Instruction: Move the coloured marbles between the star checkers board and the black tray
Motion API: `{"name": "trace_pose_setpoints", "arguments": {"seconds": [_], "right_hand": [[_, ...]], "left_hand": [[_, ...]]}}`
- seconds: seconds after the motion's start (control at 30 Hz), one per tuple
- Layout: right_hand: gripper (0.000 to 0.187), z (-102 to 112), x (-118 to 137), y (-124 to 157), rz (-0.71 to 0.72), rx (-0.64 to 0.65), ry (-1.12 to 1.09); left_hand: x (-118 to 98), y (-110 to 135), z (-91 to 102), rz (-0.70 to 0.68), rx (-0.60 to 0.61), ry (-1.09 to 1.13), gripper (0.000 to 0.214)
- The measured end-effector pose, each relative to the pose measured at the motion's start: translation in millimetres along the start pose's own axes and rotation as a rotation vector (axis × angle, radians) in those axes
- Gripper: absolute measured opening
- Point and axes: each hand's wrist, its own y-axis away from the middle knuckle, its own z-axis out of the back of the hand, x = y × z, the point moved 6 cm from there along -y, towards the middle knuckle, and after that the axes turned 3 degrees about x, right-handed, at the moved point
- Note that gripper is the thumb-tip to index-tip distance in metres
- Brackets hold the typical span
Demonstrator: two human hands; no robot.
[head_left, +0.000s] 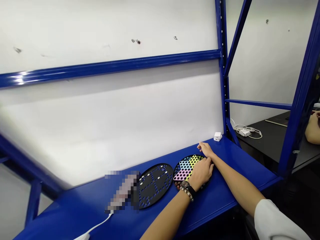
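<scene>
The round board [185,166] lies flat, its star's yellow tip [194,160] toward the wall [120,126]. My left hand [201,171] bends over it, my right hand [207,150] beyond; whether either pinches, I can't tell.

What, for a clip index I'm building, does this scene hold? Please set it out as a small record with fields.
Surface: blue shelf against a white wall
Left hand: over the star-patterned game board, fingers bent; anything gripped is hidden
Left wrist: dark watch and bead bracelet
Right hand: by that board's far right edge; contact unclear
Beside the board: round black board with white spots
Further left: pixelated object, white cable attached
Back corner: white charger
Right edge: another person's arm
</scene>
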Motion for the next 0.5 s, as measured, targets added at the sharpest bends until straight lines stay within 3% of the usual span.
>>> {"name": "trace_pose_setpoints", "arguments": {"seconds": [0.23, 0.5], "right_hand": [[0.048, -0.1, -1.9, 0.4, 0.000, 0.005, -0.007], [0.047, 0.6, -4.7, -2.1, -0.010, 0.010, 0.003]], "left_hand": [[1.5, 6.3, 5.7, 0.044, -0.053, 0.061, 0.025], [-4.8, 1.3, -1.4, 0.065, -0.086, 0.042, 0.026]]}}
